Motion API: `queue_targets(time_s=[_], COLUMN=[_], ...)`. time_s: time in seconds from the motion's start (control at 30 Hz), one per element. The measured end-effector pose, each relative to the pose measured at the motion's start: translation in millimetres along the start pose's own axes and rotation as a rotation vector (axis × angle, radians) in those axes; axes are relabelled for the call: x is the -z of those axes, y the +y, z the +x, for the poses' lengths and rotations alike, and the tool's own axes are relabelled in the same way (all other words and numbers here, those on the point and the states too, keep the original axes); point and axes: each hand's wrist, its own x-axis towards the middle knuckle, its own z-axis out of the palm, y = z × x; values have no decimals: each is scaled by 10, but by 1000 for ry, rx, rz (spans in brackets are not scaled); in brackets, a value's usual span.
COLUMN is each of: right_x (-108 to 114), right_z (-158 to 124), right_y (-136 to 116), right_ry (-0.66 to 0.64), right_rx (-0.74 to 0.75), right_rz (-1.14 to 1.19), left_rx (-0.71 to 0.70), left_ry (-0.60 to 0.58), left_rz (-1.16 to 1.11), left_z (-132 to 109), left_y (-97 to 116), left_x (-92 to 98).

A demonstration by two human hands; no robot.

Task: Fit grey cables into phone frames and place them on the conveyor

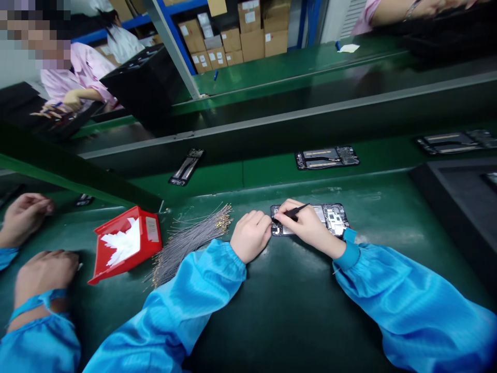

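An opened phone (336, 219) with bare circuit boards lies on the green workbench (287, 311) before me. My left hand (251, 234) is closed, its curled fingertips pressed against the phone's left end. Pinched in my right hand (306, 226) is a thin black pair of tweezers (292, 212), held low over the phone's left part. The spot where the tool meets the phone is hidden by my fingers. To the left of my left hand lies a bundle of thin grey cables (190, 241) with gold-coloured ends.
A red bin (154, 254) holds white slips (123, 241). More opened phones (327, 158) lie on the strip behind. A black tray (458, 191) stands at right. At left, a co-worker's hands (44, 277) rest near a green post (77, 173). Other people work across the line.
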Motion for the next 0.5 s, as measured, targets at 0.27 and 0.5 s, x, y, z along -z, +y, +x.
queue_targets(time_s=[0.27, 0.5], right_x=[-3, -8], right_z=[-1, -4], right_y=[-7, 19], right_ry=[15, 10], right_rx=[1, 13], right_rz=[7, 4], left_rx=[10, 2], left_ry=[7, 1], left_rz=[11, 28], left_z=[7, 10], left_y=[7, 8], left_x=[17, 19])
